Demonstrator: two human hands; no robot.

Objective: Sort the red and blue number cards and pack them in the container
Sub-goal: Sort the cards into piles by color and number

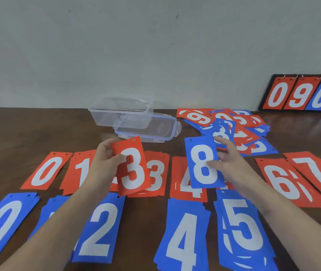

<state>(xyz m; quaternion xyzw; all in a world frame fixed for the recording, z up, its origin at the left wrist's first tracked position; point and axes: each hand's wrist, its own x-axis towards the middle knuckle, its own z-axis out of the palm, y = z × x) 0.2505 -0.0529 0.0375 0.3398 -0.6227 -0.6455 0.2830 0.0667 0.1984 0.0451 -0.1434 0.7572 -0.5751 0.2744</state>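
A dark wooden desk (28, 130) meets a pale wall; just in front of the clear container (120, 112), the left hand (105, 155) pinches a red 3 card (131, 167); the right hand (228, 163) pinches a blue 8 card (202, 163); best lay the 3 squarely on the red 3 pile (156, 175), nearer than the container, edges flush.

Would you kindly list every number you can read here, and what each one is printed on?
"3": red card in left hand
"8": blue card in right hand
"0", "1", "3", "4", "6", "7": red row
"0", "2", "4", "5": blue row
"0", "9", "0": scoreboard
Unsorted heap: a "6" or "9", an "8"; the rest unreadable.
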